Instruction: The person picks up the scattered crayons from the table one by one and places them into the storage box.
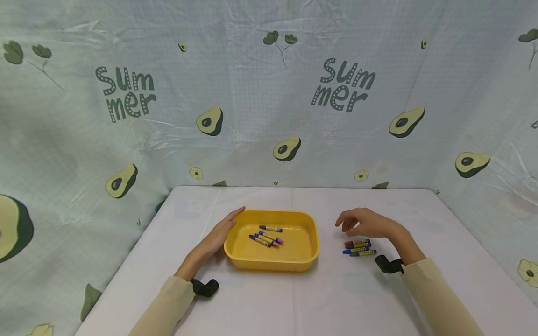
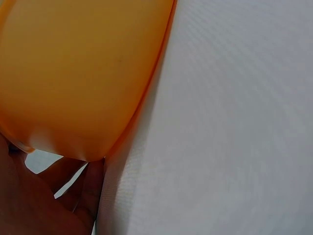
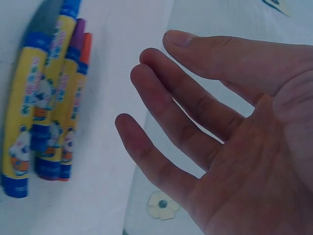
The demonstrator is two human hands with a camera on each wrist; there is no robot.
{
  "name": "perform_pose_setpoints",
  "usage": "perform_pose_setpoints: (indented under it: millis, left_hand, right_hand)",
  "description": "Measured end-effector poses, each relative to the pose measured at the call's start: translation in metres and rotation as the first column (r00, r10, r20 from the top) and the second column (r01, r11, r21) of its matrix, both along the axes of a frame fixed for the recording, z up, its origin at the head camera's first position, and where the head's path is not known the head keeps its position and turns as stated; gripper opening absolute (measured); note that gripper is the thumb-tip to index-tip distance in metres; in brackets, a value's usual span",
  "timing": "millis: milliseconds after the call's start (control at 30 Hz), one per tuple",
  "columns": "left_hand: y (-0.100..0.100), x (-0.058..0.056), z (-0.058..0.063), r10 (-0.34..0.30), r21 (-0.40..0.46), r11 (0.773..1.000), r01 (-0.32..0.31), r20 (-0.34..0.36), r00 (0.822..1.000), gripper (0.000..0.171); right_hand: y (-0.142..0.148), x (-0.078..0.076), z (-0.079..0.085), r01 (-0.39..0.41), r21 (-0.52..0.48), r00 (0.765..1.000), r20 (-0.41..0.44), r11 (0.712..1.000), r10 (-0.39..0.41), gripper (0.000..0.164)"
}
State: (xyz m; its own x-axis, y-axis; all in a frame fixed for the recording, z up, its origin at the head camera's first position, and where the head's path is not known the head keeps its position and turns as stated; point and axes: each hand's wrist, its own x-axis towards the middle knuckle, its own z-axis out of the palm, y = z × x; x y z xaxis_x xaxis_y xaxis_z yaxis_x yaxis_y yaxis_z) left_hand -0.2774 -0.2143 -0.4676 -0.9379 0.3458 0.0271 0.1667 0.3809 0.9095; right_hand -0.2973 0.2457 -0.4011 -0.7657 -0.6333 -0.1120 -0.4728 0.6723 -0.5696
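A yellow plastic tray (image 1: 275, 266) stands on the table with several crayons (image 1: 265, 240) lying inside, their wrappers yellow and blue. My left hand (image 1: 216, 237) rests against its left side, fingers stretched toward the far corner; the left wrist view shows fingertips (image 2: 95, 169) touching the outer wall of the tray (image 2: 83, 73). To the right of the tray, several more crayons (image 1: 359, 247) lie side by side on the table, with red, blue and dark tips among them. My right hand (image 1: 367, 223) is just beyond these crayons (image 3: 46, 107), its loosely bent fingers (image 3: 161, 105) holding nothing.
A white cover lies over the table (image 1: 269, 303). Behind and around it hangs a pale cloth (image 1: 239, 84) printed with avocados, flowers and lettering. Each wrist carries a black camera mount (image 1: 205, 288).
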Motion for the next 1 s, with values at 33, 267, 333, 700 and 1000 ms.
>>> perform_pose_setpoints:
  millis: [33, 267, 333, 700, 1000]
  left_hand:
    - [0.0, 0.0, 0.0, 0.0, -0.001, 1.0, 0.0, -0.001, 1.0, 0.052]
    - [0.001, 0.0, 0.0, 0.007, 0.003, 1.0, -0.007, 0.008, 1.0, 0.052]
    - [0.001, 0.0, 0.0, 0.012, 0.004, 1.0, -0.012, 0.012, 1.0, 0.052]
    - [-0.001, 0.002, 0.003, 0.011, -0.01, 1.0, -0.01, 0.015, 1.0, 0.052]
    - [-0.004, 0.004, 0.001, -0.006, -0.004, 1.0, 0.007, 0.01, 1.0, 0.052]
  right_hand:
    - [0.002, 0.001, -0.002, 0.002, -0.007, 1.0, 0.001, 1.0, -0.002, 0.024]
    - [0.01, 0.005, -0.011, 0.043, -0.034, 0.999, -0.022, 0.998, -0.044, 0.026]
    - [0.011, 0.005, -0.013, 0.061, -0.029, 0.998, -0.02, 0.998, -0.062, 0.026]
    - [0.012, 0.005, -0.02, 0.099, -0.002, 0.995, 0.001, 0.995, -0.099, 0.029]
    - [0.013, 0.01, -0.026, 0.131, 0.022, 0.99, 0.045, 0.991, -0.131, 0.028]
